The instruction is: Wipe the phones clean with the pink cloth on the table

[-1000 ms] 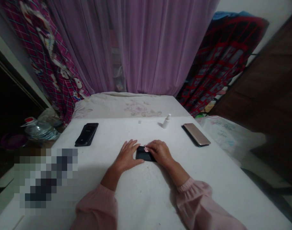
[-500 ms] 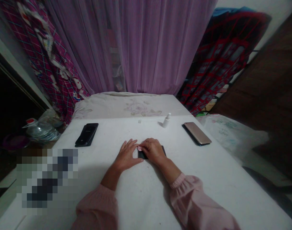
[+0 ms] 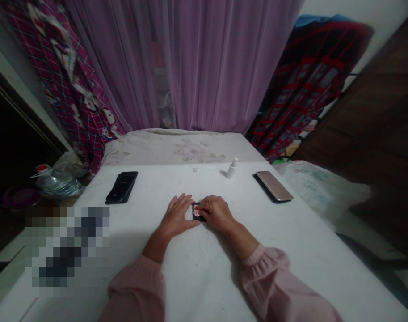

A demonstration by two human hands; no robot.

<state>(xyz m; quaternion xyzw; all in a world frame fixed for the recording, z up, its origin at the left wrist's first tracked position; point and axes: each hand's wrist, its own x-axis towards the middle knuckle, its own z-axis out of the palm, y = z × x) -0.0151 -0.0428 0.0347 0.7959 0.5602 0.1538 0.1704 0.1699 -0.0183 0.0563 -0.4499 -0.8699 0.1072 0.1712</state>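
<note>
A dark phone-like slab (image 3: 202,219) lies flat on the white table, mostly covered by my right hand (image 3: 216,212). My right fingers are pinched on a small pink cloth (image 3: 196,211), pressed against the slab's left part. Around the slab's left end rests my left hand (image 3: 178,216), fingers spread and thumb apart, palm down and holding nothing. Beyond the hands stands a small white pump bottle (image 3: 232,168). Dark phones (image 3: 123,187) lie stacked at the left, and a gold phone (image 3: 275,185) rests over a darker one at the right.
The white table (image 3: 177,286) reaches a floral cloth (image 3: 193,151) and purple curtains at the back. A small pale square (image 3: 195,170) lies near the far edge. A large water bottle (image 3: 58,181) stands off the left side; a plastic bag (image 3: 319,185) is at the right.
My right hand has shifted slightly, and the pink cloth now sits a little lower and to the right on the slab, showing more of itself. My left hand has barely moved.
</note>
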